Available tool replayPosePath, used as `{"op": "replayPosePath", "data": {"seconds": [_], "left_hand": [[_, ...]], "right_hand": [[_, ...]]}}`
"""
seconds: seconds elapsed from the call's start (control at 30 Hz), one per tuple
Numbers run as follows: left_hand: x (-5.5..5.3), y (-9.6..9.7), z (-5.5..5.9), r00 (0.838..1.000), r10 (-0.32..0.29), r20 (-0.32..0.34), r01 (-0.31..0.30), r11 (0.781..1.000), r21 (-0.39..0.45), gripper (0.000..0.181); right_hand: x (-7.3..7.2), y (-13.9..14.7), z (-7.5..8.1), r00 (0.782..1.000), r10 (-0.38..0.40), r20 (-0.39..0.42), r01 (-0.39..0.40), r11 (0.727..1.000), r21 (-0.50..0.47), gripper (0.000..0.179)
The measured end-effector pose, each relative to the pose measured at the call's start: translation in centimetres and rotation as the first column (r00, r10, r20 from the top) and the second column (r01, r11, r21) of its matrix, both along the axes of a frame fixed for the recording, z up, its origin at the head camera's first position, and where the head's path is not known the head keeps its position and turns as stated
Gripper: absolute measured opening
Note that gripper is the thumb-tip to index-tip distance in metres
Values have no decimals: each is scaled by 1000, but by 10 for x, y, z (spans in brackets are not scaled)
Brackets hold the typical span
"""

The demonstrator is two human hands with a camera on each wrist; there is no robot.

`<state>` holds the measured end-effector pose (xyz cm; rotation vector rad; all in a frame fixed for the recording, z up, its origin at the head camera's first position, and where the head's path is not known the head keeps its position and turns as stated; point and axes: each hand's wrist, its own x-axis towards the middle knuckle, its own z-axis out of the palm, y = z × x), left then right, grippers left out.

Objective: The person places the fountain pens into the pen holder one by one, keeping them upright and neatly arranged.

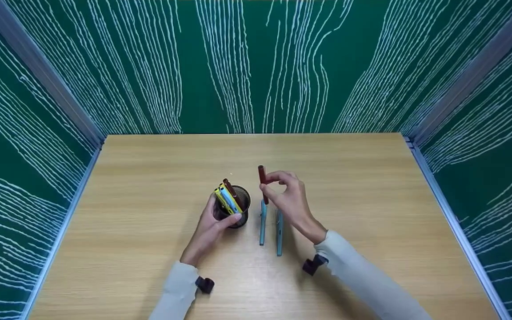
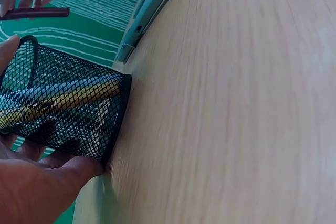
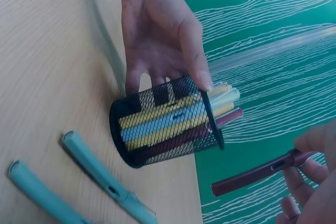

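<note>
Right hand point(image 1: 292, 196) pinches red pen point(image 1: 262, 174) centre-frame, left hand point(image 1: 211, 226) grips mesh cup point(image 3: 167, 149); pen's probably light, stiff, slick, so grab mid-barrel.

On the pale wooden table point(image 1: 362, 178), one teal pen point(image 1: 262, 226) is laid just to the near side of the right fingers point(image 1: 279, 176); a second teal pen point(image 1: 279, 236) is laid farther right, apart, roughly parallel. The cup point(image 1: 246, 200), clasped by the left fingers point(image 3: 134, 81), seems stood there too.
</note>
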<state>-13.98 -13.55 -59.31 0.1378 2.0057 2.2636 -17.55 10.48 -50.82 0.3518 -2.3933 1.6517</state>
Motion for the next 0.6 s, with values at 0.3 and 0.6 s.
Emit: {"op": "replayPosePath", "data": {"seconds": [0.3, 0.6], "left_hand": [[-1, -2, 1, 1000, 1, -16, -3, 997, -72, 96], [-3, -3, 0, 1000, 0, -27, -3, 996, -91, 96]], "right_hand": [[-1, -14, 5, 999, 30, -16, -30, 999, -16, 11], [0, -27, 10, 997, 61, -39, -61, 998, -10, 12]]}}
